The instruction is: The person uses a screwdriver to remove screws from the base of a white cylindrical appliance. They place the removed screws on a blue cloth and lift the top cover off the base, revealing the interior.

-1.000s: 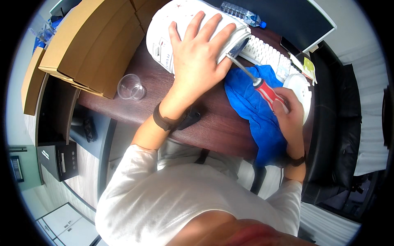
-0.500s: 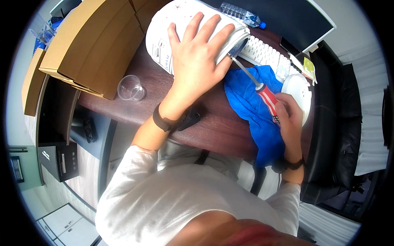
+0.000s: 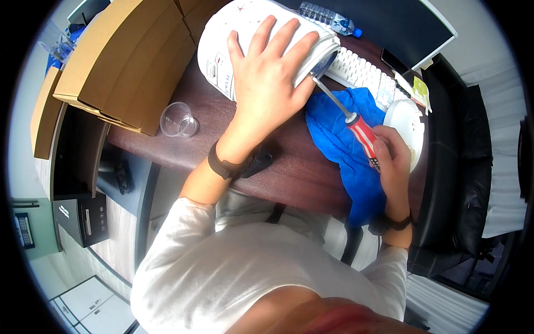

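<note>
A rounded white appliance housing lies on its side on the dark brown desk. My left hand rests on it with fingers spread, pressing on its curved shell. In my right hand is a screwdriver with a red, striped handle, the fingers wrapped round the grip. Its metal shaft points up and left, and the tip meets the housing's lower right edge near my left thumb. What the tip touches there is too small to make out. Under the screwdriver lies a crumpled blue cloth, hanging over the desk's front edge.
Behind the cloth are a white keyboard, a plastic bottle and a monitor. A round white part sits beside my right hand. Clear plastic cups stand left, near cardboard boxes. A black chair is at right.
Hardly anything differs. The whole view has shifted very slightly, while both hands, the screwdriver and the white housing keep their places relative to each other.
</note>
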Available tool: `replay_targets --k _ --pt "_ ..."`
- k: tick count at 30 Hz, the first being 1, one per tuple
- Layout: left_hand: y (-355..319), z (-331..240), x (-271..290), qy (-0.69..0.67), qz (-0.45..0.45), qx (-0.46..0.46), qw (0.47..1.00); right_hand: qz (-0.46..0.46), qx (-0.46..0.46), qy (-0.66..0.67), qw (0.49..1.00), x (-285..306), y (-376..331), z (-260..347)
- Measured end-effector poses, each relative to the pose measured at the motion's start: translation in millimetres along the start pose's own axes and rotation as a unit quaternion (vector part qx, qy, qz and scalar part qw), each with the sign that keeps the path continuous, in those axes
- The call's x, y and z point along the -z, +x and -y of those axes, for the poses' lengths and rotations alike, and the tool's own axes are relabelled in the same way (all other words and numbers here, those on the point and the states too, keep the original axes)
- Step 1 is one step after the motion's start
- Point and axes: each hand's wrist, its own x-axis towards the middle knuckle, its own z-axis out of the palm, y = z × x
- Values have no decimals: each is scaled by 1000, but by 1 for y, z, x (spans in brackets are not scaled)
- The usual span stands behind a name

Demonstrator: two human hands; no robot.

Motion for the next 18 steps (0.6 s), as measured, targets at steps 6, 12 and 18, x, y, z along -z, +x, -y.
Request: replay_targets --k 6,12,18 --pt "0 0 1 1 -1 0 1000 -8 -3 3 1000 2 0 -1" --pt "0 -1 1 7 3 1 1000 -8 -21 17 1000 1 0 0" --pt "1 -1 0 12 -1 5 1000 -14 -22 13 1000 3 -2 -4"
